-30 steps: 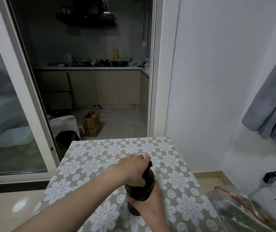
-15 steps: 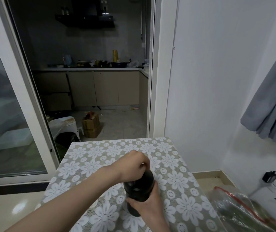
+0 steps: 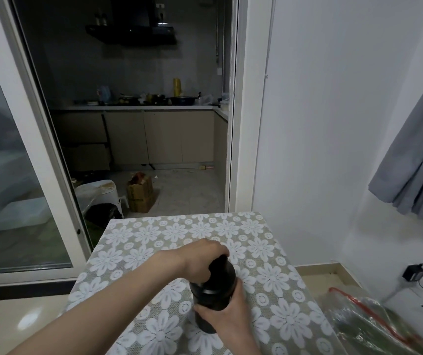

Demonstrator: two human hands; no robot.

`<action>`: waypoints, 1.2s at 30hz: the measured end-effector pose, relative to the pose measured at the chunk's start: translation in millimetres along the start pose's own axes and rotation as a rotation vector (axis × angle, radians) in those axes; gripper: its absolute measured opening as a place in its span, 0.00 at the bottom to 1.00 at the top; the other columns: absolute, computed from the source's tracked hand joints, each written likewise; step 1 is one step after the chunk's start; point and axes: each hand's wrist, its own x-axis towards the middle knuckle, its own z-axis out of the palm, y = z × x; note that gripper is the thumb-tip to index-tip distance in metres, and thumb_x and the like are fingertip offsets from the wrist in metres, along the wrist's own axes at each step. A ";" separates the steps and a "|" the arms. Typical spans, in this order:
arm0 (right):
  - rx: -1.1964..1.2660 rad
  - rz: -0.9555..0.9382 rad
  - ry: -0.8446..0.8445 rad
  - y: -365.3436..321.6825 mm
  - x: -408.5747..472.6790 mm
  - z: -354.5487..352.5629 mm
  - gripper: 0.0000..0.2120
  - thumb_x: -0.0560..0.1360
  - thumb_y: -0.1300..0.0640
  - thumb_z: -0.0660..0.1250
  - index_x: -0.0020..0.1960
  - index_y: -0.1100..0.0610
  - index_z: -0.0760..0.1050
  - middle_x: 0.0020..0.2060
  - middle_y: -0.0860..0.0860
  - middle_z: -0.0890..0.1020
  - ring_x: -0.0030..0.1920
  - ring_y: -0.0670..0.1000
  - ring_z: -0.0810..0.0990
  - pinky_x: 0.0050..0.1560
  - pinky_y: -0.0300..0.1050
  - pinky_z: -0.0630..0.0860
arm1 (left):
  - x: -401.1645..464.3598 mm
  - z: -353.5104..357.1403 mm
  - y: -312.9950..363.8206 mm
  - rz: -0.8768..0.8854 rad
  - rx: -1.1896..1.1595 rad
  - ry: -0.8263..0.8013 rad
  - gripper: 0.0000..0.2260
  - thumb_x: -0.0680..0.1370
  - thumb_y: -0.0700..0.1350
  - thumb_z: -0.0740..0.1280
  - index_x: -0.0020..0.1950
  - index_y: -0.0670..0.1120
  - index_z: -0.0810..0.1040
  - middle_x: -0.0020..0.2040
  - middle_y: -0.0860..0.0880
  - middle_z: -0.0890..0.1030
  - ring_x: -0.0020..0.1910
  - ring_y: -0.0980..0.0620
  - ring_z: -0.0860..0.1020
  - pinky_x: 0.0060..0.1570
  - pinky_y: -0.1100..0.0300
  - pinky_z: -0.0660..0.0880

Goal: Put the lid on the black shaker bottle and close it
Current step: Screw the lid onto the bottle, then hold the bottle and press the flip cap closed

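The black shaker bottle (image 3: 211, 302) stands upright on the table (image 3: 154, 234), which has a white flower-patterned cloth, near the front. Its black lid (image 3: 222, 271) sits on top of the bottle. My left hand (image 3: 201, 257) comes in from the lower left and is closed over the top of the lid, hiding part of it. My right hand (image 3: 227, 312) wraps around the bottle's body from the near side and holds it steady.
A clear plastic bag with a red strip (image 3: 374, 321) lies by the table's right front corner. A white wall and grey curtain (image 3: 420, 160) are on the right. Beyond the table's far edge an open sliding door leads to a dark kitchen with a cardboard box (image 3: 140, 192) on the floor.
My left hand has turned a little on the lid, its fingers shifting around the top. The bottle and my right hand have stayed in place.
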 end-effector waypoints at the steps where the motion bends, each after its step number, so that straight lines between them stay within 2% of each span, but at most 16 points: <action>1: 0.009 0.006 -0.006 -0.4 -0.3 0.1 0.43 0.48 0.50 0.81 0.60 0.49 0.67 0.47 0.38 0.77 0.47 0.35 0.77 0.38 0.29 0.72 | -0.7 1.1 0.9 0.035 -0.016 0.011 0.24 0.72 0.31 0.62 0.67 0.46 0.69 0.66 0.43 0.72 0.65 0.43 0.68 0.61 0.47 0.71; 3: 0.013 0.012 -0.013 -2.2 -0.2 -0.4 0.46 0.46 0.47 0.80 0.62 0.51 0.67 0.47 0.39 0.77 0.47 0.35 0.76 0.39 0.30 0.72 | -1.3 4.9 3.0 0.073 -0.008 0.045 0.25 0.70 0.29 0.62 0.64 0.49 0.72 0.66 0.45 0.71 0.66 0.43 0.65 0.62 0.48 0.68; 6: 0.015 0.020 -0.007 -6.5 3.3 -0.9 0.43 0.50 0.51 0.82 0.61 0.51 0.68 0.47 0.39 0.77 0.46 0.37 0.76 0.39 0.29 0.71 | -1.5 10.8 1.9 0.043 -0.052 0.164 0.24 0.71 0.29 0.60 0.62 0.50 0.74 0.70 0.46 0.67 0.69 0.45 0.60 0.64 0.51 0.64; 8: 0.017 0.027 0.008 -14.4 6.7 -1.6 0.39 0.51 0.51 0.82 0.58 0.47 0.69 0.46 0.40 0.78 0.47 0.41 0.78 0.42 0.31 0.73 | -2.4 9.9 0.7 -0.031 -0.261 0.300 0.23 0.74 0.32 0.60 0.66 0.50 0.72 0.73 0.46 0.65 0.71 0.46 0.60 0.67 0.53 0.63; 9: 0.012 0.026 0.026 -20.5 8.5 -2.3 0.38 0.50 0.49 0.82 0.56 0.46 0.69 0.46 0.41 0.80 0.48 0.43 0.79 0.44 0.35 0.76 | -3.1 7.7 0.6 -0.082 -0.391 0.383 0.22 0.75 0.37 0.61 0.68 0.50 0.70 0.73 0.45 0.65 0.71 0.46 0.62 0.66 0.54 0.64; 11: 0.011 0.005 0.065 -36.3 12.2 -5.3 0.38 0.48 0.45 0.80 0.55 0.44 0.69 0.47 0.43 0.81 0.50 0.46 0.80 0.49 0.43 0.79 | -4.5 3.4 2.1 -0.194 -0.625 0.523 0.25 0.76 0.47 0.66 0.71 0.49 0.64 0.70 0.44 0.68 0.66 0.46 0.68 0.60 0.57 0.69; 13: 0.009 -0.039 0.085 -55.1 14.3 -8.2 0.38 0.50 0.44 0.79 0.57 0.46 0.68 0.47 0.43 0.80 0.48 0.45 0.80 0.43 0.39 0.79 | -5.4 -0.7 6.7 -0.237 -0.772 0.610 0.30 0.72 0.54 0.70 0.71 0.50 0.63 0.66 0.45 0.72 0.59 0.48 0.72 0.53 0.58 0.71; 15: -0.003 -0.099 0.099 -75.2 13.9 -11.5 0.38 0.51 0.45 0.79 0.57 0.47 0.67 0.46 0.44 0.80 0.46 0.43 0.80 0.35 0.34 0.74 | -7.3 -4.9 13.5 -0.202 -0.835 0.709 0.33 0.69 0.55 0.73 0.70 0.51 0.63 0.60 0.47 0.75 0.56 0.50 0.74 0.54 0.56 0.75; 17: 0.023 -0.137 0.086 -93.1 10.8 -15.4 0.35 0.50 0.43 0.77 0.54 0.44 0.68 0.47 0.45 0.80 0.45 0.42 0.80 0.35 0.34 0.74 | -10.5 -11.4 18.1 -0.145 -0.859 0.793 0.35 0.68 0.53 0.74 0.70 0.53 0.62 0.58 0.50 0.75 0.56 0.51 0.75 0.55 0.56 0.75; 20: 0.109 -0.155 0.000 -112.0 2.5 -28.1 0.30 0.50 0.44 0.78 0.49 0.39 0.70 0.46 0.42 0.81 0.46 0.40 0.80 0.38 0.34 0.74 | -19.4 -28.1 16.4 -0.034 -0.919 0.779 0.31 0.68 0.51 0.75 0.68 0.58 0.66 0.56 0.53 0.75 0.54 0.55 0.76 0.53 0.60 0.74; 23: 0.176 -0.187 -0.173 -121.3 -4.6 -46.3 0.29 0.52 0.46 0.78 0.51 0.38 0.75 0.47 0.43 0.85 0.49 0.41 0.82 0.41 0.35 0.78 | -35.9 -46.6 6.9 0.149 -0.959 0.601 0.25 0.71 0.48 0.73 0.64 0.63 0.70 0.55 0.57 0.77 0.49 0.64 0.79 0.45 0.70 0.77; 24: 0.192 -0.197 -0.246 -123.6 -6.2 -51.6 0.27 0.53 0.47 0.79 0.51 0.38 0.76 0.48 0.43 0.85 0.50 0.42 0.83 0.41 0.35 0.80 | -42.0 -51.0 4.0 0.208 -0.974 0.549 0.24 0.71 0.48 0.73 0.64 0.63 0.71 0.56 0.59 0.77 0.49 0.66 0.79 0.46 0.71 0.77; 27: 0.256 -0.211 -0.437 -128.2 -8.8 -59.8 0.26 0.55 0.47 0.80 0.52 0.43 0.79 0.51 0.50 0.86 0.53 0.51 0.84 0.49 0.43 0.81 | -54.3 -56.1 -2.5 0.322 -1.031 0.460 0.26 0.67 0.52 0.70 0.65 0.60 0.72 0.59 0.56 0.80 0.57 0.59 0.79 0.57 0.62 0.77; 30: 0.335 -0.203 -0.538 -128.2 -10.6 -60.4 0.32 0.55 0.43 0.82 0.56 0.49 0.79 0.53 0.57 0.85 0.56 0.58 0.82 0.59 0.58 0.78 | -58.9 -55.8 -4.7 0.364 -1.092 0.419 0.28 0.66 0.54 0.68 0.66 0.59 0.72 0.58 0.55 0.81 0.58 0.53 0.79 0.58 0.57 0.77; 33: 0.307 -0.208 -0.381 -131.7 -12.9 -55.6 0.31 0.52 0.41 0.81 0.53 0.45 0.78 0.51 0.53 0.85 0.54 0.55 0.83 0.59 0.62 0.77 | -57.8 -54.5 -4.6 0.286 -1.085 0.523 0.24 0.69 0.55 0.73 0.63 0.64 0.72 0.57 0.57 0.80 0.57 0.56 0.79 0.54 0.59 0.78; 36: 0.208 -0.199 -0.097 -137.5 -14.2 -48.6 0.30 0.49 0.42 0.78 0.50 0.40 0.75 0.47 0.45 0.84 0.49 0.46 0.83 0.51 0.49 0.81 | -55.0 -48.7 -3.0 0.138 -1.092 0.722 0.21 0.65 0.61 0.67 0.57 0.63 0.73 0.59 0.56 0.77 0.59 0.57 0.75 0.58 0.56 0.75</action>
